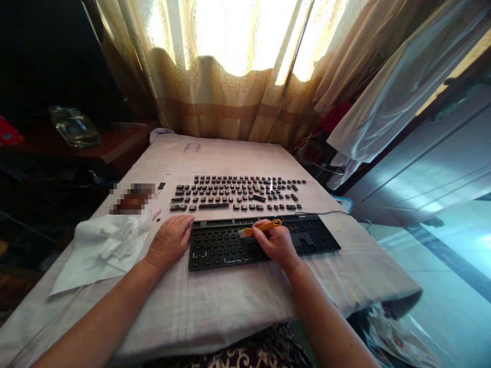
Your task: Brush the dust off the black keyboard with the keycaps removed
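Note:
A black keyboard (226,250) lies flat on the cloth with its keycaps off, baring rows of switch posts. My right hand (278,243) is closed around a small brush (264,227) with a yellow handle and pale bristles. The bristle end is over the keyboard's upper middle part; whether it touches cannot be seen clearly. At the keyboard's left edge my left hand (169,241) lies flat, fingers stretched toward the upper left corner and touching it. Black keycaps (214,206) stand in rows behind the keyboard, laid out much like a keyboard.
White tissue (123,237) lies crumpled left of my left hand. Beyond it are a blurred-out object (132,199) and a small black-and-clear tool (162,186). The keyboard's cable (326,212) runs off to the right. A glass jar (74,128) stands on the cabinet at left.

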{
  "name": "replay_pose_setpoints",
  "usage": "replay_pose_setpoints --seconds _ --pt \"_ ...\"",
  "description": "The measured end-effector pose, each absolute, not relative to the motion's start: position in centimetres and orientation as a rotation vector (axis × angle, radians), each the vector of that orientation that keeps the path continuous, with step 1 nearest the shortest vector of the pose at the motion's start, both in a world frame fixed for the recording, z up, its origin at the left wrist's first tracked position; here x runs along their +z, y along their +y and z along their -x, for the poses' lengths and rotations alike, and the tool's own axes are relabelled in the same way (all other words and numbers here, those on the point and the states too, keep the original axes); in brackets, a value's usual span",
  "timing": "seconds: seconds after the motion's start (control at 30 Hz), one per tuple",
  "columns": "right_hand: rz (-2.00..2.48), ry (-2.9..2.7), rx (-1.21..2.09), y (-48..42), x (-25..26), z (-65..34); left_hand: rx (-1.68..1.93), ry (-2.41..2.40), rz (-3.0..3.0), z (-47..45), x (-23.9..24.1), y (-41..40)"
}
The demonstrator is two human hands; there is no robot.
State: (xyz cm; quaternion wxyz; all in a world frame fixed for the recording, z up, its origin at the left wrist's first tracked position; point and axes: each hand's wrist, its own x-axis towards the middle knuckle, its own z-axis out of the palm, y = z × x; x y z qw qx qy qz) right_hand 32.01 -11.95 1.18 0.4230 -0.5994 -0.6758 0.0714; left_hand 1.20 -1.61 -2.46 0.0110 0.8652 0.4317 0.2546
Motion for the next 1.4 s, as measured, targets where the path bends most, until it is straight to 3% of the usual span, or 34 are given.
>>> replay_pose_setpoints --seconds 0.43,0.77,1.4 --pt "1.689 -1.735 0.073 -11.8 1.1 -29.7 0.781 1.397 -2.68 -0.7 -3.4 -3.0" --pt "1.794 -1.841 0.285 -10.9 2.6 -29.3 0.782 1.384 -2.671 -0.8 -3.2 -2.8" --pt "1.368 -1.582 0.411 -10.0 0.6 -29.4 0.918 1.329 -2.777 0.0 -4.7 -1.9"
